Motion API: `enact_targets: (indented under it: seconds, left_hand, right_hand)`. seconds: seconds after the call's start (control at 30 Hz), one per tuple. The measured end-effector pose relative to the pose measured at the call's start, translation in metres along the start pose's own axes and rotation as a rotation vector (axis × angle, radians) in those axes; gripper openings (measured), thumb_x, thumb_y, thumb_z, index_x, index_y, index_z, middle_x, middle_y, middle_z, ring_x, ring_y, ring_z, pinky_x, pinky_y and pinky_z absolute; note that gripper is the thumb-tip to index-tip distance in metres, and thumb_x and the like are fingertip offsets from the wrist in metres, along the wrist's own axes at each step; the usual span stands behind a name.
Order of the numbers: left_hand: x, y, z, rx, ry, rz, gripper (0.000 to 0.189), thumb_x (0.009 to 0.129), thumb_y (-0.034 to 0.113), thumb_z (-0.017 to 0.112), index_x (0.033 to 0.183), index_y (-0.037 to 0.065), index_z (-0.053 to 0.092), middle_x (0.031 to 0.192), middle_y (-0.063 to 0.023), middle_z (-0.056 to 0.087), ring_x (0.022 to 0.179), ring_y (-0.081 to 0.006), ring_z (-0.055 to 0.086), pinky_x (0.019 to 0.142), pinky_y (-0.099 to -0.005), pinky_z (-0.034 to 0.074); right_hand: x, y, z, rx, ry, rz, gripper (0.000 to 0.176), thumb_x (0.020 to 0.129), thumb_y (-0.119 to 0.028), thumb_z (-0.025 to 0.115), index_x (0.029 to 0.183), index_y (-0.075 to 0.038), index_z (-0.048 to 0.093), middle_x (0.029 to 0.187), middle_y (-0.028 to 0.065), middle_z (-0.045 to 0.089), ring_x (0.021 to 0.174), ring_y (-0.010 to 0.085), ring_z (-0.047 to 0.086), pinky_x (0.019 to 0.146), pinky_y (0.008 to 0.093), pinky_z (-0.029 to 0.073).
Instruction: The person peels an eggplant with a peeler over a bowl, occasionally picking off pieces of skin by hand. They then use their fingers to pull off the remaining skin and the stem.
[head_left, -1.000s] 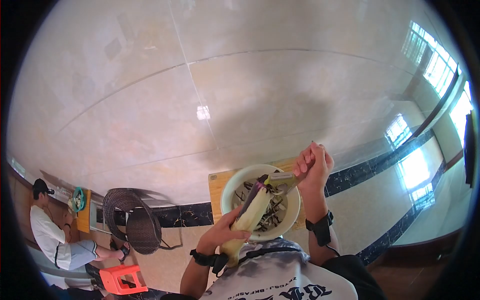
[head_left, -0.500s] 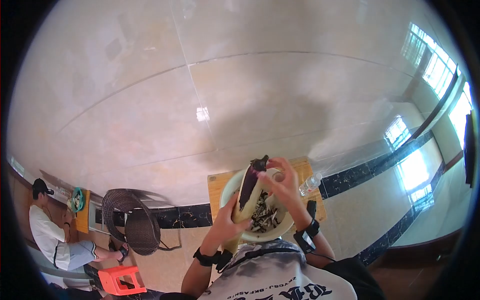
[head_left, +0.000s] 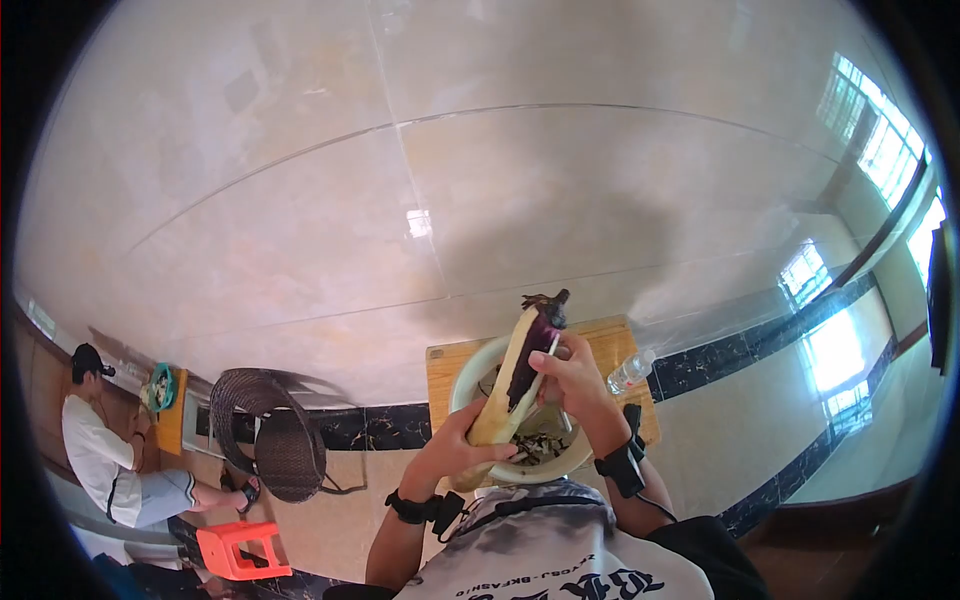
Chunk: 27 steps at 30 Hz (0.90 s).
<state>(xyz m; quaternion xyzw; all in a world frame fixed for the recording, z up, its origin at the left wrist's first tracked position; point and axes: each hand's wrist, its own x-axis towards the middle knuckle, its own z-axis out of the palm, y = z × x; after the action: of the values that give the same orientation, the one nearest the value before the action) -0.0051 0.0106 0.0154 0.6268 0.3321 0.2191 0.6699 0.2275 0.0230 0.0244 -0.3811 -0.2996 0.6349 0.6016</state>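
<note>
A long, partly peeled eggplant (head_left: 508, 378) slants over a pale bowl (head_left: 466, 378), its dark stem pointing up and away. Most of its flesh shows pale, with a purple-black strip of skin on the right side. My left hand (head_left: 452, 450) is wrapped round its lower part. Against the skin near the stem end, my right hand (head_left: 582, 382) is closed on a slim whitish tool that looks like a peeler (head_left: 555, 345), partly hidden by the fingers. Dark peelings (head_left: 542, 448) lie in the bowl below.
The bowl stands on a small wooden table (head_left: 440, 368) against the tiled wall. A clear plastic bottle (head_left: 630, 372) is at its right. To the left are a brown wicker chair (head_left: 288, 455), an orange stool (head_left: 240, 550) and a seated person (head_left: 100, 440) beside a green basket (head_left: 160, 388).
The eggplant's stem end has swung up and right. My right hand has shifted slightly right and down, closing near the dark skin, and the whitish tool now shows there.
</note>
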Motion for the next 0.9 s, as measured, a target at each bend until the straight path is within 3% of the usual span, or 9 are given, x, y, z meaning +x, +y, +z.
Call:
enact_targets:
  seconds: [0.13, 0.23, 0.27, 0.47, 0.6, 0.8, 0.9]
  left_hand:
    - [0.009, -0.006, 0.008, -0.149, 0.024, -0.052, 0.078, 0.08, 0.017, 0.087, 0.145, 0.0, 0.047, 0.124, -0.0109, 0.067, 0.114, -0.0185, 0.063, 0.102, -0.0355, 0.05]
    - [0.008, -0.004, 0.011, -0.026, 0.136, 0.02, 0.082, 0.079, 0.016, 0.087, 0.148, 0.002, 0.045, 0.129, -0.0113, 0.063, 0.117, -0.0191, 0.061, 0.103, -0.0358, 0.049]
    - [0.008, -0.003, 0.013, 0.033, 0.184, 0.063, 0.083, 0.079, 0.015, 0.087, 0.149, 0.002, 0.044, 0.13, -0.0115, 0.062, 0.118, -0.0193, 0.06, 0.104, -0.0357, 0.049]
    - [0.02, -0.018, 0.012, 0.095, 0.147, 0.07, 0.089, 0.077, 0.017, 0.087, 0.152, 0.002, 0.04, 0.132, -0.0135, 0.061, 0.119, -0.0206, 0.059, 0.104, -0.035, 0.047]
    - [0.023, -0.024, 0.02, 0.073, 0.112, 0.064, 0.088, 0.077, 0.013, 0.086, 0.151, 0.002, 0.04, 0.132, -0.0146, 0.061, 0.12, -0.0217, 0.059, 0.105, -0.0346, 0.047]
    - [0.019, -0.031, 0.02, 0.05, 0.065, 0.068, 0.093, 0.072, 0.005, 0.083, 0.154, 0.002, 0.038, 0.134, -0.0156, 0.061, 0.122, -0.0225, 0.059, 0.107, -0.0346, 0.046]
    - [0.013, -0.023, 0.017, 0.099, 0.073, 0.038, 0.095, 0.071, 0.004, 0.082, 0.155, 0.002, 0.037, 0.135, -0.0155, 0.061, 0.123, -0.0226, 0.059, 0.107, -0.0343, 0.046]
  right_hand:
    - [-0.004, -0.027, -0.005, -0.185, 0.117, -0.087, 0.03, 0.09, -0.014, 0.078, 0.111, 0.003, 0.064, 0.074, 0.0089, 0.067, 0.051, 0.0145, 0.061, 0.045, 0.028, 0.05]
    - [-0.005, -0.04, -0.015, -0.122, 0.278, -0.297, 0.017, 0.096, -0.015, 0.073, 0.095, 0.0, 0.063, 0.068, 0.0064, 0.063, 0.049, 0.0126, 0.057, 0.043, 0.028, 0.047]
    - [-0.009, -0.045, -0.014, -0.07, 0.269, -0.335, 0.026, 0.099, -0.014, 0.069, 0.078, -0.006, 0.054, 0.063, 0.0036, 0.055, 0.046, 0.0127, 0.053, 0.041, 0.0295, 0.045]
    - [-0.023, -0.048, 0.008, 0.302, 0.136, -0.256, 0.033, 0.1, -0.01, 0.065, 0.074, -0.009, 0.045, 0.057, 0.0011, 0.042, 0.043, 0.0152, 0.046, 0.038, 0.033, 0.043]
    - [-0.015, -0.035, 0.016, 0.282, 0.104, -0.264, 0.031, 0.1, -0.008, 0.062, 0.075, -0.007, 0.045, 0.057, 0.0011, 0.043, 0.045, 0.0144, 0.048, 0.038, 0.0329, 0.043]
    - [-0.017, -0.027, 0.026, -0.054, 0.204, -0.418, 0.029, 0.1, -0.003, 0.056, 0.075, -0.008, 0.042, 0.057, 0.0015, 0.04, 0.041, 0.013, 0.043, 0.035, 0.031, 0.043]
    - [-0.013, -0.03, 0.021, -0.013, 0.286, -0.445, 0.029, 0.1, -0.002, 0.054, 0.075, -0.008, 0.041, 0.058, 0.0013, 0.04, 0.041, 0.0128, 0.043, 0.035, 0.0307, 0.042]
